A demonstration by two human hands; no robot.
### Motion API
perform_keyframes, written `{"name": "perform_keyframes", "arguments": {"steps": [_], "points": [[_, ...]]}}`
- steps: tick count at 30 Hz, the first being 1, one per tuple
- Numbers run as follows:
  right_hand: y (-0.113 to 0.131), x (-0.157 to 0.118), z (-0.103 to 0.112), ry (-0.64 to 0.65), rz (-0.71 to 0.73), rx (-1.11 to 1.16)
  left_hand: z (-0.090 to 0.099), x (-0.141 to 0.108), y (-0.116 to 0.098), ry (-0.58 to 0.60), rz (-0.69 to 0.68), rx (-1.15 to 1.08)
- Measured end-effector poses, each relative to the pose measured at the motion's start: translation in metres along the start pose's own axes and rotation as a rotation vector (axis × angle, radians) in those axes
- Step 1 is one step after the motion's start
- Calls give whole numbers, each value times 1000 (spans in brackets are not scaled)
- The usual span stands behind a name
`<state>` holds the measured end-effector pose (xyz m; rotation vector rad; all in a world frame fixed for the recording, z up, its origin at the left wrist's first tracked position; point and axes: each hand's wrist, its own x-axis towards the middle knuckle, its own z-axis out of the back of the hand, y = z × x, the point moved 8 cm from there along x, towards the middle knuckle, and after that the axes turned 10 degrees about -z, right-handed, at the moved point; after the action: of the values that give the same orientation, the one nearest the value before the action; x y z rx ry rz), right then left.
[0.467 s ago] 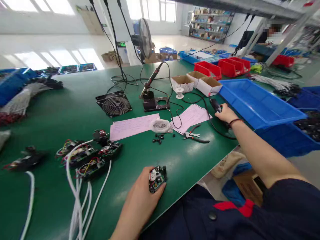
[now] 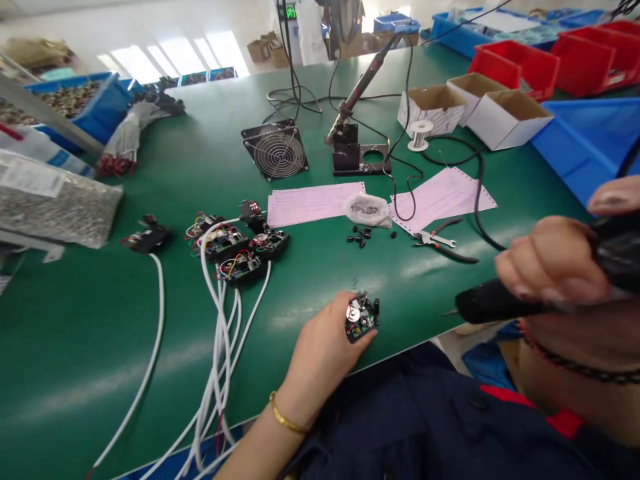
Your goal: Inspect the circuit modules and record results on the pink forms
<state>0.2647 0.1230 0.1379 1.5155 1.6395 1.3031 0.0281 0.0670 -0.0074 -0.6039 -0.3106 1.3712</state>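
Note:
Near the table's front edge, my left hand [image 2: 325,340] grips a small circuit assembly [image 2: 362,316] between thumb and fingers. My right hand [image 2: 555,263] is raised at the right, wrapped round a black electric screwdriver [image 2: 500,301] whose thin tip points left toward the assembly, apart from it. Beyond the left hand lie small black parts [image 2: 361,237], a clear bag of screws [image 2: 367,210] and pliers [image 2: 453,250] with a small wrench. Left of my left hand sit several wired circuit assemblies [image 2: 225,243] with white cables [image 2: 217,333].
A soldering iron [image 2: 365,83] rests in its stand behind pink papers [image 2: 315,203], beside a fan [image 2: 280,155] and solder spool [image 2: 420,133]. White boxes [image 2: 515,123], red bins [image 2: 520,67] and a blue bin [image 2: 595,143] stand at the right. A bag of metal parts [image 2: 55,200] lies far left.
My right hand has lifted the black screwdriver and brought it nearer, toward my left hand. The camera view has turned left and downward. My left hand still holds the circuit assembly.

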Motion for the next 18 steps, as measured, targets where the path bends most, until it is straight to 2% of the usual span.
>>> {"name": "perform_keyframes", "arguments": {"steps": [3, 7, 11, 18], "points": [[-30, -12, -34, 94, 52, 131, 0, 0, -2, 8, -12, 16], [-54, -12, -56, 131, 70, 186, 0, -1, -4, 20, -24, 1], [-61, -8, -66, 173, 23, 157, -1, -3, -5, 15, -41, -24], [-69, -6, -68, 185, -13, 141, -2, -2, -5, 35, -21, -26]]}}
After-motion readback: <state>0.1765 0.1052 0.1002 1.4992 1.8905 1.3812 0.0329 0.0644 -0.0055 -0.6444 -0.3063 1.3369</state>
